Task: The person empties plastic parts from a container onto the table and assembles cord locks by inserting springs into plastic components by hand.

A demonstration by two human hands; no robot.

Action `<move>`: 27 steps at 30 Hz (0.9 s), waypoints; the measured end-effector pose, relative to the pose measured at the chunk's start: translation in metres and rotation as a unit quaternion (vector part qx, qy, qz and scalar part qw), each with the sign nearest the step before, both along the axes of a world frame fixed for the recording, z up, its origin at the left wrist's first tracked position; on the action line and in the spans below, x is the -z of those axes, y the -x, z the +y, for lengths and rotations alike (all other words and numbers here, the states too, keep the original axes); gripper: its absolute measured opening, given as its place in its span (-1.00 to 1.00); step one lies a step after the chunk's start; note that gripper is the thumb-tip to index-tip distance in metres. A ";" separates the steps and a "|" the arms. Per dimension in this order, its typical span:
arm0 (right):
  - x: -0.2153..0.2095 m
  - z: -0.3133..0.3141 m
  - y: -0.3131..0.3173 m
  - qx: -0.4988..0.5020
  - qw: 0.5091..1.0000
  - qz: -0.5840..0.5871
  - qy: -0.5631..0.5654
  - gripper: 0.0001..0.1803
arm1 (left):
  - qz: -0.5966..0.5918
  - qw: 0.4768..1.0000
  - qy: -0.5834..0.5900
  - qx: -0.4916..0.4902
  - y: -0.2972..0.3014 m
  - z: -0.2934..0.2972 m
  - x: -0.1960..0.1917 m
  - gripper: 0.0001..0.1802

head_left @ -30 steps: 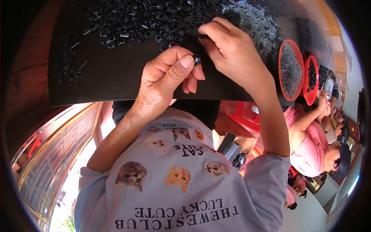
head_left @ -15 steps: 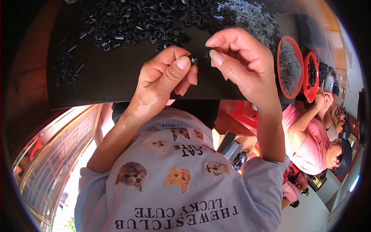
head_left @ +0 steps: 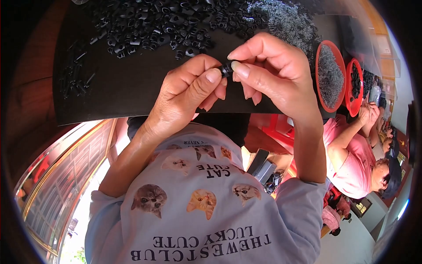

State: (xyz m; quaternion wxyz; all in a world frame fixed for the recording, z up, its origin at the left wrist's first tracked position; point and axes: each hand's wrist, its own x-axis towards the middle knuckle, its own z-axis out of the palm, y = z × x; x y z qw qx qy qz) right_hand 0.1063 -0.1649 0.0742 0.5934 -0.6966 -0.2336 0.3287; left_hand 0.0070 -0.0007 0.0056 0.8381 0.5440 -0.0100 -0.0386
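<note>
My left hand (head_left: 187,83) is closed, thumb and forefinger pinching a small black cylindrical plastic part (head_left: 226,69) above the near part of the dark table. From the other side, the thumb and forefinger of my right hand (head_left: 277,72) press together at the right end of this part. Whatever small piece sits between the right fingertips is mostly hidden. Beyond both hands spreads a heap of black plastic pieces (head_left: 162,24), many of them ring-like or hollow. A grey heap of small wiry metal pieces, apparently springs (head_left: 290,22), adjoins it on the right.
Slim black rods (head_left: 77,77) lie scattered on the table's left side. At the right edge stand a red bowl (head_left: 319,90) of grey wiry pieces and a smaller red bowl (head_left: 350,105) holding black parts. A co-worker in pink (head_left: 351,163) sits further right.
My right hand has moved left, carrying a tiny dark piece to the black part in my left hand. The gap between the fingertips has closed.
</note>
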 end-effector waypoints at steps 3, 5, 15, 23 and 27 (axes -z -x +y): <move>-0.001 0.000 -0.001 -0.006 1.000 -0.016 0.011 -0.93 | 0.020 1.000 0.003 -0.005 0.000 0.001 -0.001 -0.72; -0.001 0.001 -0.001 -0.015 1.000 -0.021 0.013 -0.94 | 0.001 1.000 0.017 -0.014 0.000 -0.001 0.002 -0.67; -0.005 0.002 0.002 -0.029 0.998 -0.038 0.037 -0.99 | 0.000 1.000 0.001 -0.012 0.000 -0.001 0.002 -0.69; -0.002 0.005 0.005 -0.028 0.994 -0.102 0.032 -0.94 | 0.031 0.999 0.003 -0.020 0.000 -0.001 0.001 -0.71; 0.001 0.006 0.003 -0.042 0.990 -0.128 0.041 -0.93 | 0.017 0.999 -0.025 -0.018 -0.001 -0.001 0.001 -0.71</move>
